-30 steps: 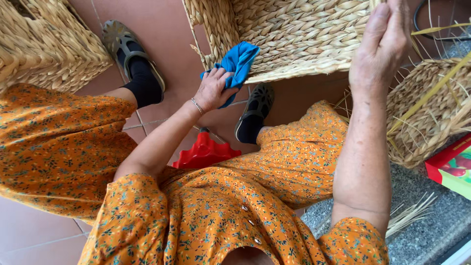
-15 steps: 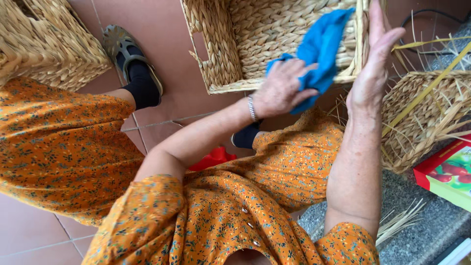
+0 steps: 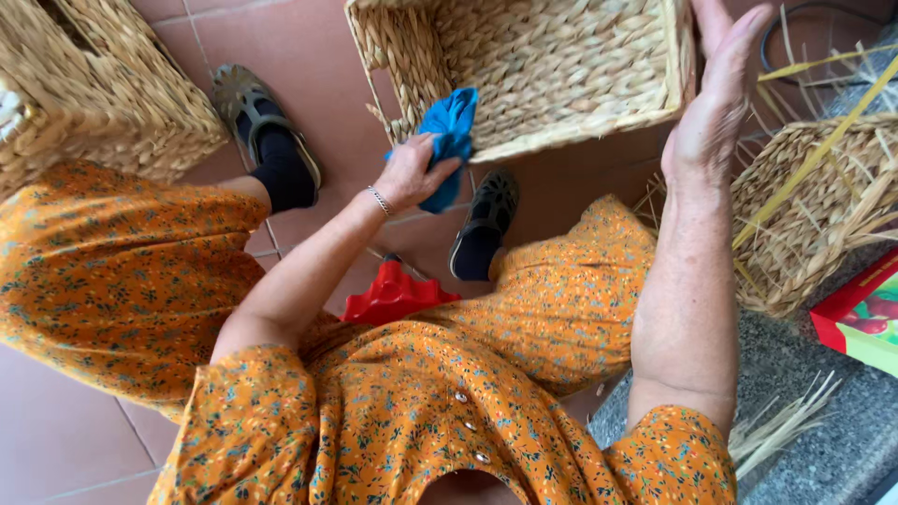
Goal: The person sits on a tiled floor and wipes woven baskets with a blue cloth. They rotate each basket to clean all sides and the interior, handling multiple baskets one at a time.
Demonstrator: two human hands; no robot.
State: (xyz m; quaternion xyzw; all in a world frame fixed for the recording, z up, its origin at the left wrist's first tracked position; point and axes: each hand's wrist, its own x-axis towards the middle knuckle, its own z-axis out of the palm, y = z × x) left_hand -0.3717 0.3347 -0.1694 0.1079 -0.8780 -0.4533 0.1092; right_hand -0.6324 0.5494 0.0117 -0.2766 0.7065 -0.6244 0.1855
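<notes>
1. The left hand [image 3: 412,173] is closed around a blue cloth [image 3: 449,140], fingers curled over its bunched lower part, and presses it against the near rim of the basket [image 3: 561,65].
2. The right hand [image 3: 716,112] lies flat and open against the basket's right wall, fingers straight, gripping nothing; it seems to steady the basket.
3. The basket is tipped so its woven inside faces the camera, above the tiled floor [image 3: 281,28] and in front of the person's feet.
4. As for progress, the cloth sits at the lower left edge, so wiping looks to be under way. The weave shows no visible difference between wiped and unwiped parts, so I cannot tell how much is left.
5. Nearby are another basket [image 3: 103,93] at the left, a third [image 3: 823,215] at the right with loose straw, a red box [image 3: 865,313], and a red plastic piece [image 3: 393,295] under the orange dress.
</notes>
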